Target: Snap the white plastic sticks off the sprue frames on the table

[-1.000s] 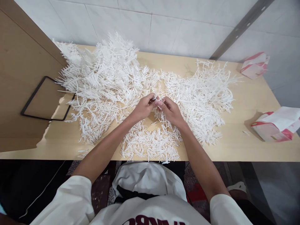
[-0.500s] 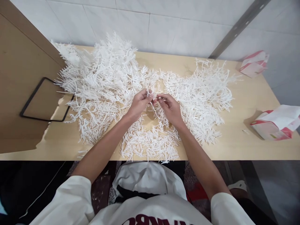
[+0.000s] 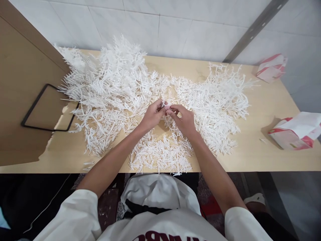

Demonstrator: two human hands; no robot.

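Observation:
My left hand (image 3: 155, 113) is closed in a pinch on a white branched plastic piece (image 3: 163, 103), whose tip sticks up past the thumb. Touching it from the other side, my right hand (image 3: 182, 117) has thumb and forefinger pinched together at the same piece; most of the piece is hidden by the fingers. Both hands are over the middle of the table. Below and around them lie loose thin white sticks (image 3: 162, 155). A tall heap of white branched pieces (image 3: 112, 73) rises at the left, and a lower heap (image 3: 218, 97) spreads at the right.
A large cardboard box (image 3: 27, 83) stands at the left, with a black rectangular frame (image 3: 37, 106) by its torn edge. Two red-and-white paper packages (image 3: 292, 132) sit at the right end of the wooden table (image 3: 253, 144). A tiled wall (image 3: 175, 33) runs behind.
My hands have come closer together, the left shifting slightly right, so the fingertips now meet. The branch that hung below the fingers is less visible. The heaps look the same.

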